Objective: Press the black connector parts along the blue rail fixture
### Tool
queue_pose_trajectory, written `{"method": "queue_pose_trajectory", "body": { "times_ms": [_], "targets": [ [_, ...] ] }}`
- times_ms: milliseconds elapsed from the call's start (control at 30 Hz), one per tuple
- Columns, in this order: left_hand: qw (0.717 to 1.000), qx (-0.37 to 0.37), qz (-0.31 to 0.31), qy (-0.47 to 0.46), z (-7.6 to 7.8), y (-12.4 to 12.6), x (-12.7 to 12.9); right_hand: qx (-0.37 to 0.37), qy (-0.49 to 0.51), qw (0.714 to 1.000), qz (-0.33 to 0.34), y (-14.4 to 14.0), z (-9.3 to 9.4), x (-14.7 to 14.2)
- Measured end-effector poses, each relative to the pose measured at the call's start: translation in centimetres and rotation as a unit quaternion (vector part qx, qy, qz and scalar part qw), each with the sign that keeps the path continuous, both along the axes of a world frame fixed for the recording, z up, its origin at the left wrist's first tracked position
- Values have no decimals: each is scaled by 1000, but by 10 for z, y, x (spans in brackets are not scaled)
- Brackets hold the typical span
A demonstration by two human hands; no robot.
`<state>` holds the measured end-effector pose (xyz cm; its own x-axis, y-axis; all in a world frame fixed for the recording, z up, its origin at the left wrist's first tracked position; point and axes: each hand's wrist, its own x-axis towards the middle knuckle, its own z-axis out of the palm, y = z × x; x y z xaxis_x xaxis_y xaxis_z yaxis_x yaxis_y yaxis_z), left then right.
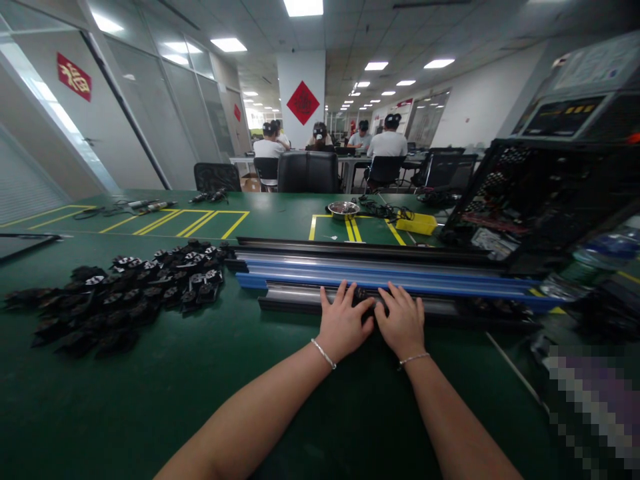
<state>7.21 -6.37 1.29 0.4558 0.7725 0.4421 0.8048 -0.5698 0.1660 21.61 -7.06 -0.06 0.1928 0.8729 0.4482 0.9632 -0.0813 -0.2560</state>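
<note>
My left hand (344, 321) and my right hand (403, 321) lie side by side on a long black channel rail (290, 307), the nearest of several rails. Both have their fingers stretched out over its top and far edge. The two thumbs point toward each other, almost meeting. A small dark part (361, 293) shows in the channel between the hands; its kind cannot be made out. Just behind runs a blue rail (280, 270), with further dark rails beyond it. More small black parts (500, 308) sit in the channel's right end.
A pile of black wheel-like parts (150, 283) spreads across the green table (210, 393) on the left. At the right stand an open computer case (540, 193) and a plastic bottle (585, 263). Farther back are a metal bowl (343, 210), cables and a yellow tray (417, 224).
</note>
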Motion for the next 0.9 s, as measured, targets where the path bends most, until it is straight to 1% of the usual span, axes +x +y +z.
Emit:
{"method": "queue_pose_trajectory", "body": {
  "times_ms": [167, 533, 900],
  "targets": [
    [1000, 2, 9, -9, 0, 2, -8, 4, -5, 1000, -1, 0, -1, 0],
    [1000, 2, 24, 7, 2, 5, -24, 13, -17, 1000, -1, 1, -3, 1],
    [1000, 5, 23, 8, 2, 8, -34, 15, -12, 1000, -4, 1, -2, 1]
  ]
}}
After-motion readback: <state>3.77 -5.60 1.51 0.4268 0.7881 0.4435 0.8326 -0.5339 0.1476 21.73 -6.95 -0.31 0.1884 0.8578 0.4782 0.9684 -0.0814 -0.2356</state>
